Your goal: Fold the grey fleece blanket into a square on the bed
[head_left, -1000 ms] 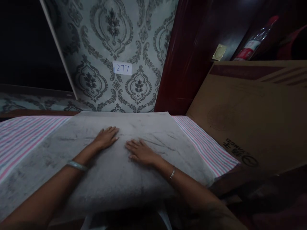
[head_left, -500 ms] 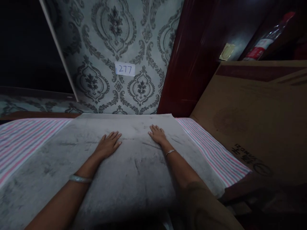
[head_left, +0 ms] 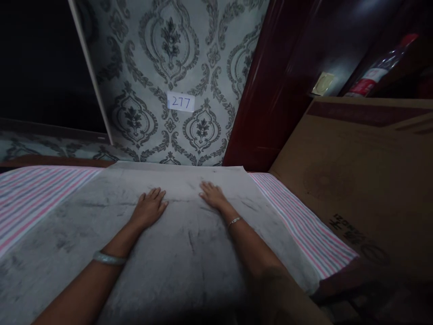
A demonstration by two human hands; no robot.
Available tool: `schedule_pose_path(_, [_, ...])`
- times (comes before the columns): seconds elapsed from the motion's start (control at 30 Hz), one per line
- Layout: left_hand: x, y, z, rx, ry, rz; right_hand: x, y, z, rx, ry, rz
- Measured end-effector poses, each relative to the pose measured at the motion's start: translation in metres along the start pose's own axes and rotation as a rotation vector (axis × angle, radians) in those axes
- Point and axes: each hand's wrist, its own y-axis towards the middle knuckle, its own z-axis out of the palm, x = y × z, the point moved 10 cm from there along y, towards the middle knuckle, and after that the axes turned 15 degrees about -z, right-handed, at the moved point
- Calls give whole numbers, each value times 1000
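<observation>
A large grey cloth (head_left: pixel 184 243) with dark streaks and creases lies spread over a striped sheet (head_left: pixel 40 185) of pink, white and grey-blue. My left hand (head_left: pixel 149 208) rests flat on the cloth, left of the middle, fingers spread; a pale bangle (head_left: pixel 110 258) circles that wrist. Farther right, my right hand (head_left: pixel 212 195) is on the cloth as well, palm down with fingers stretched out, slightly blurred. A thin bracelet (head_left: pixel 234 221) sits on the right wrist. Neither hand holds anything.
Patterned wallpaper with a paper label (head_left: pixel 181 102) reading 277 rises behind. A dark screen (head_left: pixel 43 63) stands at left. On the right are a dark red cabinet (head_left: pixel 259 104), a large cardboard box (head_left: pixel 355 162) and a plastic bottle (head_left: pixel 375 74) with a red cap.
My right hand has slid left across the cloth, closer to my left hand. My left hand has barely moved. The view has tilted slightly.
</observation>
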Motion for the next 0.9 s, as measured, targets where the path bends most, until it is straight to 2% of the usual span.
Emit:
schedule_pose_path(0.07, [0,-1,-2,-1,4,5,-39,-6,-10,-20,-8,169])
schedule_pose_path(0.17, [-1,-2,-4,10,5,7,-59,-17,-15,-31,-6,283])
schedule_pose_path(0.3, [-1,0,-3,9,-18,7,-40,-32,-11,-35,37,314])
schedule_pose_path(0.5, [1,-2,-10,-61,-101,29,1,-57,-10,-115,-7,178])
schedule_pose_path(0.57, [-14,-10,-16,-82,-135,126,3,-62,-2,-93,7,168])
schedule_pose_path(0.63, [-45,-25,-17,-55,-171,311,1,-64,2,-95,22,174])
schedule_pose_path(0.73, [-97,-45,-4,90,-201,557,-1,-64,3,-118,21,173])
schedule_pose_path(0.83, [-131,-41,14,212,-172,635,-2,-64,2,-123,12,174])
schedule_pose_path(0.9, [-139,-24,21,215,-135,613,-2,-65,2,-122,4,174])
